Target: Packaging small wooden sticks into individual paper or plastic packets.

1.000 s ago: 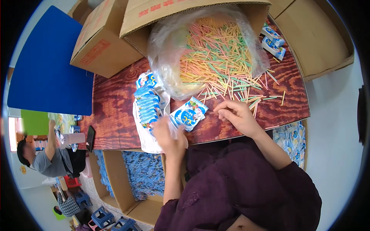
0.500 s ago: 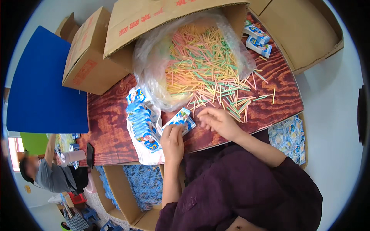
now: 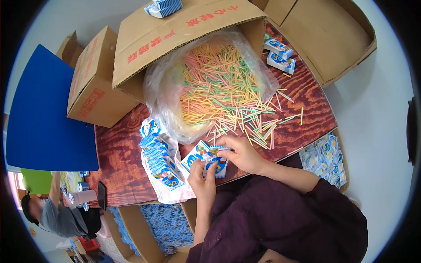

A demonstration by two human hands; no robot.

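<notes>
Near the table's front edge, my right hand (image 3: pixel 243 154) pinches the upper edge of a small blue-and-white printed packet (image 3: pixel 220 172). My left hand (image 3: pixel 203 182) has its fingers closed at the packet's lower left side. A second packet of the same kind (image 3: pixel 193 158) lies flat just left of it. To the left, an overlapping row of similar packets (image 3: pixel 160 160) rests on a white cloth or bag (image 3: pixel 169 197). Beyond my hands, thin pastel sticks (image 3: pixel 219 83) spill from a clear plastic bag (image 3: pixel 164 83) onto the table.
An open cardboard carton (image 3: pixel 184 24) surrounds the bag, with small boxes (image 3: pixel 280 61) at right. Another carton (image 3: pixel 96 83) and a blue panel (image 3: pixel 50 114) stand left. Cartons of blue packets (image 3: pixel 164 223) sit below the table (image 3: pixel 118 149). A person (image 3: pixel 61 206) works at far left.
My right hand has moved left and now pinches a packet's upper edge. My left fingers have shifted onto its lower side. The view has tilted, so the scene sits lower.
</notes>
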